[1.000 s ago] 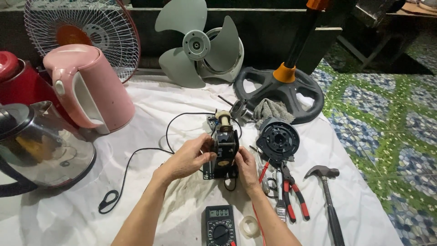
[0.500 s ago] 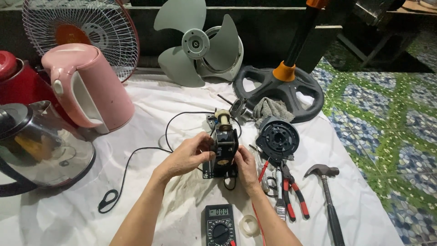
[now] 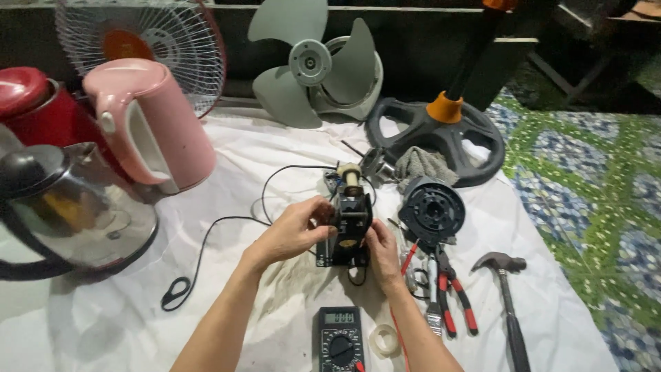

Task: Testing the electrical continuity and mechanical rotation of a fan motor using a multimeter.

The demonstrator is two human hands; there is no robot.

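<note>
A black fan motor point(image 3: 351, 222) with a cream-coloured shaft end stands on the white cloth point(image 3: 275, 151) in the middle of the view. My left hand point(image 3: 292, 231) grips its left side with the fingers wrapped around the frame. My right hand point(image 3: 382, 251) holds the motor's lower right corner. A thin black cord point(image 3: 227, 220) runs from the motor to the left across the cloth.
Near me lie a digital multimeter point(image 3: 339, 341) and a tape roll point(image 3: 384, 340). To the right are red-handled pliers point(image 3: 451, 296), a hammer point(image 3: 506, 289) and a round black motor cover point(image 3: 432, 210). A pink kettle point(image 3: 155, 124), a steel kettle point(image 3: 65, 213), grey fan blades point(image 3: 310, 62) and a black fan base point(image 3: 441, 134) stand behind.
Both hands stay on the motor with only slight finger shifts. The view has drifted slightly.
</note>
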